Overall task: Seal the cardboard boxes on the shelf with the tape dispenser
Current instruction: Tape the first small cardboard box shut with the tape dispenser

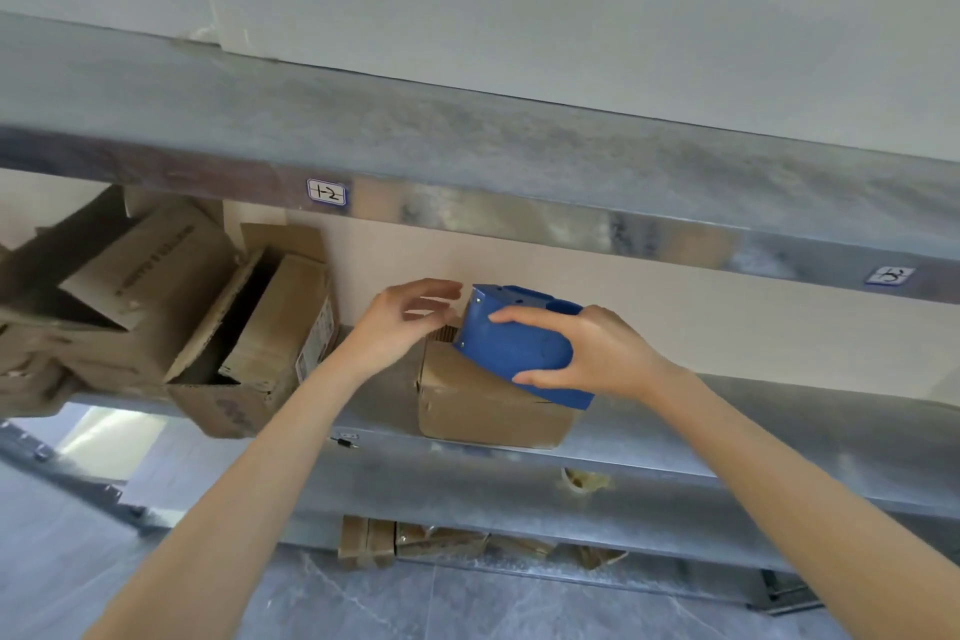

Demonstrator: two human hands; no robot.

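A metal shelf rack fills the view, seen from below head height. On its middle shelf (769, 413) sits a small closed cardboard box (483, 408), near the front lip and well apart from the other cartons. A blue tape dispenser (511, 346) rests tilted on the box's top, its far end raised toward the wall. The right hand (597, 353) grasps the dispenser from the right side, fingers wrapped across its face and thumb underneath. The left hand (402, 322) hovers at the box's far left top corner with fingers loosely curved. Blur hides whether it pinches a tape end, presses the flap, or holds nothing.

The step in hand appears to be laying tape along the top seam. To do it well, the left hand should probably pin the box and the tape's start, while the right keeps the dispenser pressed flat and draws it straight toward the front edge, since a light box could slide on smooth metal.

To the left, a leaning heap of open cartons (150, 307) with raised flaps crowds the shelf and remains unsealed. The upper shelf (467, 146) hangs low over the work, limiting how high the dispenser can lift. Flattened cardboard (415, 541) lies on the lowest level. What looks like a tape roll (582, 481) sits under the middle shelf's lip. Small handwritten labels (326, 192) mark the upper beam.
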